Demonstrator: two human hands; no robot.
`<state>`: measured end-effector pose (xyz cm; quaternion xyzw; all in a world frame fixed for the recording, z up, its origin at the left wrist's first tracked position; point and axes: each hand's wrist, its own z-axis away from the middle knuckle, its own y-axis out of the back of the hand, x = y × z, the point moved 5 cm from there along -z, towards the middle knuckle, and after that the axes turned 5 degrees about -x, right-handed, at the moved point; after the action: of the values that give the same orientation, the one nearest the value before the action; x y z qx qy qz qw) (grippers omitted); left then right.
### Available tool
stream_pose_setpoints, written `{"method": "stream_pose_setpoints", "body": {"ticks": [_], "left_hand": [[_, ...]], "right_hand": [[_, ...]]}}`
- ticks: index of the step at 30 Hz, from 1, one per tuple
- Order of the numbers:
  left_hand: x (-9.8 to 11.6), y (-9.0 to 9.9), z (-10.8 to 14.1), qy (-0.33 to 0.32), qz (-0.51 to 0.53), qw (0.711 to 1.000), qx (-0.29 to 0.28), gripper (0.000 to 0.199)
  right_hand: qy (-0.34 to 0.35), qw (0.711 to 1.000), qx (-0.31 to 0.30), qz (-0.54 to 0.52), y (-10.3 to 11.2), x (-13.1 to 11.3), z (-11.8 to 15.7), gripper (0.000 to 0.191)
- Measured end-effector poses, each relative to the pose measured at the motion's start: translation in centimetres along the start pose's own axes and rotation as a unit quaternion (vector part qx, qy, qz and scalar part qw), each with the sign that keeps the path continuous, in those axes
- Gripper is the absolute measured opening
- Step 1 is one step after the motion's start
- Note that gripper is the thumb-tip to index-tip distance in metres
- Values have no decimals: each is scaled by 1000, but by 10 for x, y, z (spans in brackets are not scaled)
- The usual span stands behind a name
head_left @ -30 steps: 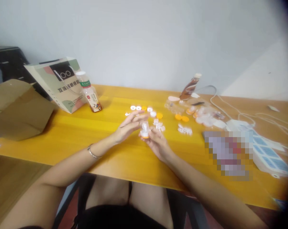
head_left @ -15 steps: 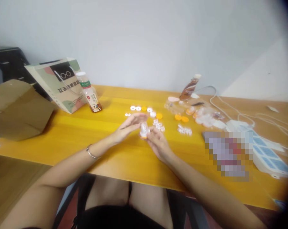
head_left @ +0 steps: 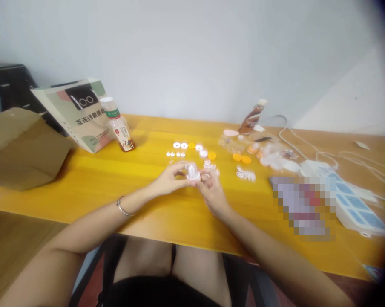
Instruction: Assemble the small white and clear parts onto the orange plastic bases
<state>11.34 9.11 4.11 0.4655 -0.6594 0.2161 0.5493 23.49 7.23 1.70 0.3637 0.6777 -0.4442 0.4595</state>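
Observation:
Between my hands, above the table, is a small clear plastic dome (head_left: 191, 171) with a wider rim, held upright. My left hand (head_left: 170, 178) grips its left side with thumb and fingers. My right hand (head_left: 211, 189) pinches the rim from the right. Just beyond lie several white lattice-like pieces (head_left: 208, 165), partly behind my right fingers. Farther back is a row of white discs (head_left: 184, 146) and orange discs (head_left: 191, 146), with tiny white pieces (head_left: 178, 154) in front of them.
At the left stand a brown paper bag (head_left: 23, 149), a printed paper bag (head_left: 80, 115) and a drink bottle (head_left: 117, 125). To the right are orange caps (head_left: 242, 158), more lattice pieces (head_left: 246, 174), clear plastic parts (head_left: 272, 155), another bottle (head_left: 252, 117), cables and a white power strip (head_left: 352, 200).
My left hand has closed on the dome from the left; before, its fingers were stretched out beside it. The dome has turned, and the orange at its base no longer shows.

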Motion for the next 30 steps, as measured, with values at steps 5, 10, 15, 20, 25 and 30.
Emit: {"method": "stream_pose_setpoints", "body": {"ticks": [5, 10, 15, 20, 25, 30], "left_hand": [[0, -5, 0, 18, 30, 999, 0, 32], [5, -8, 2, 20, 107, 990, -91, 34], [2, -7, 3, 26, 139, 982, -125, 39], [-2, 2, 1, -2, 122, 993, 0, 29], [-2, -1, 2, 19, 139, 989, -50, 27], [-18, 1, 2, 55, 162, 985, -10, 38]], "right_hand": [[-15, 999, -6, -51, 0, 8, 0, 42], [-91, 982, -87, -141, -6, 9, 1, 37], [-127, 965, -128, -191, -9, 5, 0, 33], [-106, 970, -124, -180, -5, 10, -2, 41], [-96, 965, -176, -167, -9, 8, 0, 40], [-71, 975, -117, -176, 5, -4, -11, 33]]}}
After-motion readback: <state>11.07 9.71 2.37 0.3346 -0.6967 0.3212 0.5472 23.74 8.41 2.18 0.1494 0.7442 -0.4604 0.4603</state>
